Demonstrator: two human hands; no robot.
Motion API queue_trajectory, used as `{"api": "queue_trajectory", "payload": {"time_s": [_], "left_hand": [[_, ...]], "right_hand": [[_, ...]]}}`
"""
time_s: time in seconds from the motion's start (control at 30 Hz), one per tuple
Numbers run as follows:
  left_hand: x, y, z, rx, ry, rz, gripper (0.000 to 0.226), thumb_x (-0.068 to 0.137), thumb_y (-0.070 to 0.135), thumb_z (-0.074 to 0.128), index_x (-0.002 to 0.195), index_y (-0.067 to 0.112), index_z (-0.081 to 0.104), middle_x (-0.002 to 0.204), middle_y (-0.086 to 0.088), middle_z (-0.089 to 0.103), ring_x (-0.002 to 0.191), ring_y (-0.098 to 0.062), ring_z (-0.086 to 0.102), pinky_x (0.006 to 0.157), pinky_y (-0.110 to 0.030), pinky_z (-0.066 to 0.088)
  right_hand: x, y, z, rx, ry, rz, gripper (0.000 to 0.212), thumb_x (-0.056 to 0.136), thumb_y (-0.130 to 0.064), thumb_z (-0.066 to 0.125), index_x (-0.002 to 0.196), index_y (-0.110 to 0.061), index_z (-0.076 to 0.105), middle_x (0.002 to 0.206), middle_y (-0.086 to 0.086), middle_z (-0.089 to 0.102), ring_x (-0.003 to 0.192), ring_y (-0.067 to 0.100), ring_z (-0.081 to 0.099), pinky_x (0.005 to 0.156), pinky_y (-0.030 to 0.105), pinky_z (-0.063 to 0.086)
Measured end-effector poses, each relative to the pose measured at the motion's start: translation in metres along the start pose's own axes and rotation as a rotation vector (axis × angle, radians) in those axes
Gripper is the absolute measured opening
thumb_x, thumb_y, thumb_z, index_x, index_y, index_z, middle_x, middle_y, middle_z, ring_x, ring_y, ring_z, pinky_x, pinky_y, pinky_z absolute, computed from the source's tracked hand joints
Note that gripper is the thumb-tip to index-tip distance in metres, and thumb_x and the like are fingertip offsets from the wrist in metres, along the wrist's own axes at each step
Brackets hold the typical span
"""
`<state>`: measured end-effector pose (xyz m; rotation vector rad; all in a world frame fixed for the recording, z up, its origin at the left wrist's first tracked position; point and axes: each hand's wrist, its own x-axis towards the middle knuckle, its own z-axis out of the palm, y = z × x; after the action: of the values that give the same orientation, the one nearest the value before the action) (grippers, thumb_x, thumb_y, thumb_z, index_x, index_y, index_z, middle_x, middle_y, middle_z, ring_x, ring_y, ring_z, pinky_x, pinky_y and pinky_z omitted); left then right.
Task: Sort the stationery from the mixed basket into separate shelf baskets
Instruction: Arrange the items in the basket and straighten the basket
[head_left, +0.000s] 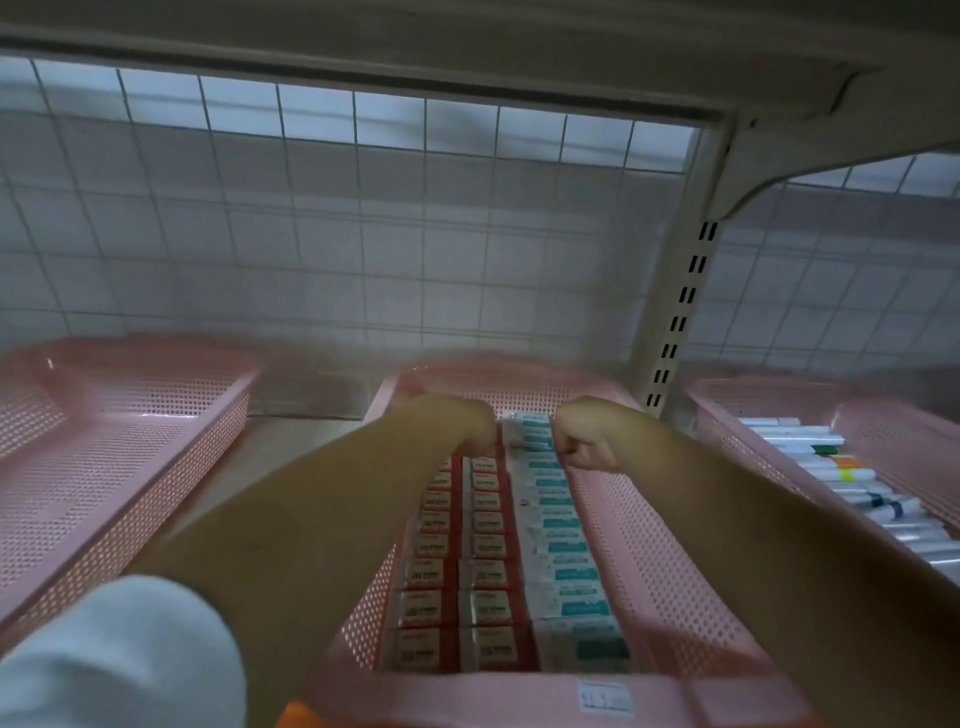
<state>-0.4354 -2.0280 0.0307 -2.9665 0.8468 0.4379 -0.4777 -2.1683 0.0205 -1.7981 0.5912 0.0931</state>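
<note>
So, both grips sit curled at the far end of the middle basket (649, 545). The left hand (457, 426) and the right hand (587, 439) flank the far end of a row of teal-labelled packets (566, 545), knuckles close together. Blur hides whether either has hold of a packet. At 9 o'clock of that row lie two rows of red boxes (457, 571). A second pink basket (130, 467) stands at 9 o'clock on the shelf (280, 441). A third basket (904, 452), at 3 o'clock, holds markers (831, 467). A wire grid (363, 208) backs the shelf.
</note>
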Motion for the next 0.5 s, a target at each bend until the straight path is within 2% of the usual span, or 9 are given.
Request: {"api": "queue_trajectory", "payload": {"time_s": [0.03,0.07,0.13,0.23,0.33,0.5], "left_hand": [[0.002,0.001,0.003,-0.018,-0.003,-0.005,0.016,0.095,0.019,0.039,0.098,0.014,0.054,0.109,-0.005,0.059,0.092,-0.018,0.055,0.088,-0.032,0.048],[0.004,0.000,0.007,-0.027,-0.013,-0.003,0.017,0.095,0.019,0.040,0.099,0.014,0.056,0.107,-0.004,0.059,0.093,-0.019,0.056,0.089,-0.034,0.048],[0.006,0.001,0.012,-0.041,-0.056,0.000,0.025,0.095,0.021,0.041,0.114,0.015,0.057,0.113,-0.004,0.058,0.100,-0.020,0.057,0.092,-0.036,0.047],[0.005,0.006,0.015,-0.038,-0.078,0.054,0.033,0.094,0.018,0.043,0.125,0.013,0.052,0.120,-0.005,0.055,0.099,-0.021,0.056,0.089,-0.034,0.048],[0.000,0.016,0.015,-0.014,-0.052,0.091,0.037,0.095,0.012,0.040,0.132,0.007,0.045,0.129,-0.011,0.049,0.111,-0.025,0.054,0.086,-0.030,0.045],[0.002,0.016,0.020,0.000,-0.030,0.090,0.039,0.095,0.012,0.042,0.133,0.005,0.042,0.130,-0.012,0.048,0.111,-0.025,0.054,0.080,-0.028,0.044]], "right_hand": [[0.003,0.002,0.004,-0.039,0.011,-0.006,0.028,0.071,0.023,0.031,0.076,0.000,0.046,0.092,0.018,0.051,0.098,0.030,0.053,0.085,0.033,0.047],[0.007,0.004,0.006,-0.085,0.018,-0.010,0.029,0.067,0.022,0.033,0.080,0.001,0.048,0.100,0.020,0.053,0.104,0.032,0.053,0.087,0.034,0.048],[0.014,0.006,0.010,-0.153,0.037,-0.016,0.033,0.061,0.020,0.037,0.085,0.001,0.051,0.111,0.023,0.053,0.109,0.037,0.052,0.093,0.038,0.047],[0.017,0.007,0.014,-0.203,0.057,-0.012,0.029,0.062,0.018,0.039,0.081,0.000,0.050,0.103,0.021,0.052,0.104,0.036,0.052,0.093,0.039,0.047],[0.017,0.008,0.017,-0.250,0.085,-0.011,0.033,0.066,0.018,0.040,0.091,0.000,0.049,0.084,0.014,0.045,0.095,0.032,0.048,0.078,0.031,0.043],[0.013,0.008,0.018,-0.229,0.095,0.008,0.038,0.066,0.018,0.040,0.097,-0.003,0.048,0.092,0.014,0.044,0.096,0.030,0.046,0.077,0.031,0.041]]}}
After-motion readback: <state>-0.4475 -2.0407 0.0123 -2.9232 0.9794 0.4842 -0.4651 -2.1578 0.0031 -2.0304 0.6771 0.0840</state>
